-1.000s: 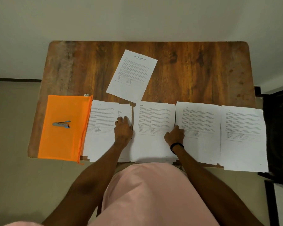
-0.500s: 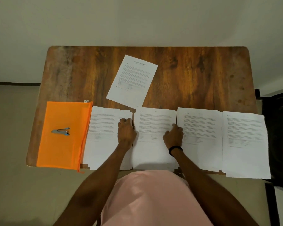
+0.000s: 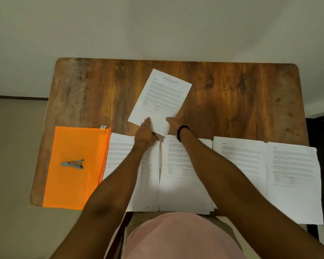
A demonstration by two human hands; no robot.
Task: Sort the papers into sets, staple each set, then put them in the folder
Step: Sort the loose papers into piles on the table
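We see the left grip stretched forward with its fingers straight and close together. Its fingertips lie on the near left edge of the lone tilted sheet, flat, with nothing curled round the paper. The right grip meets the same sheet just across its nearest corner, with the thumb laid on top of the paper. Its other fingers are hidden, so we cannot tell whether it pinches the sheet or only touches it. A black band circles that wrist. Half a second ago both grips rested lower down on the row of papers, the left at the seam between the first pile and the second pile, the right at the seam between the second and the third pile. Both have since reached forward to the tilted sheet, which lies where it lay before, as do the piles, the folder and the stapler. The counter is dark brown wood with strong grain and rounded corners. The papers are white printed sheets in four slightly ragged piles along its near edge, and the fourth pile overhangs the right end. The folder is a bright orange rectangle with a zip along its right side, lying flat at the left end just beside the first pile. On it lies a small grey and blue stapler, wedge-shaped.
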